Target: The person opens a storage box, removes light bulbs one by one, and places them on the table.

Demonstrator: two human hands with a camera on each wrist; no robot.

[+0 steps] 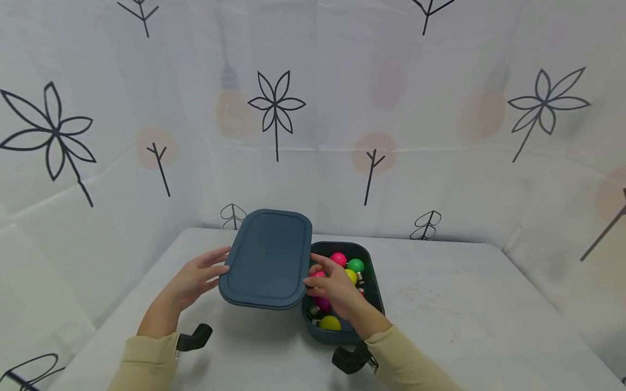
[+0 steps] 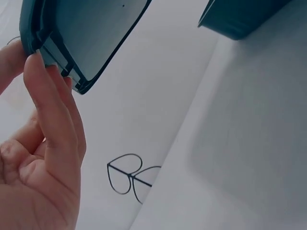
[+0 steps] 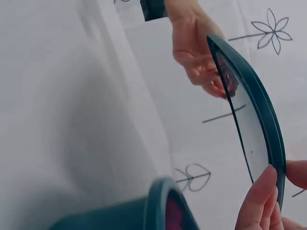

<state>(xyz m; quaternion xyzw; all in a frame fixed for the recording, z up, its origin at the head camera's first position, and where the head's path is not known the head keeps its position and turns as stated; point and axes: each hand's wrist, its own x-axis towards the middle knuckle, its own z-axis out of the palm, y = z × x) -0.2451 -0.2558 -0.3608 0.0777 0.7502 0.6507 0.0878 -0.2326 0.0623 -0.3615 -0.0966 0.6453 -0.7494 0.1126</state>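
Note:
A dark blue rectangular lid [image 1: 269,258] with rounded corners is held up off the table, tilted, between both hands. My left hand [image 1: 198,277] grips its left edge; in the left wrist view the fingertips [image 2: 36,67] curl under the rim. At the opposite edge my right hand [image 1: 337,288] pinches the lid, and the right wrist view shows the fingers [image 3: 264,191] on one side of the rim and the thumb on the other. Beneath the right hand stands an uncovered dark blue box [image 1: 375,293] holding several colored bulbs, among them a green bulb [image 1: 356,265] and a yellow bulb [image 1: 330,323].
The white table [image 1: 464,304] reaches back to a white cloth backdrop [image 1: 323,184] printed with flowers and twigs. The lid overlaps the box's left side in the head view. A black wrist camera mount [image 1: 195,338] sticks out below the left hand.

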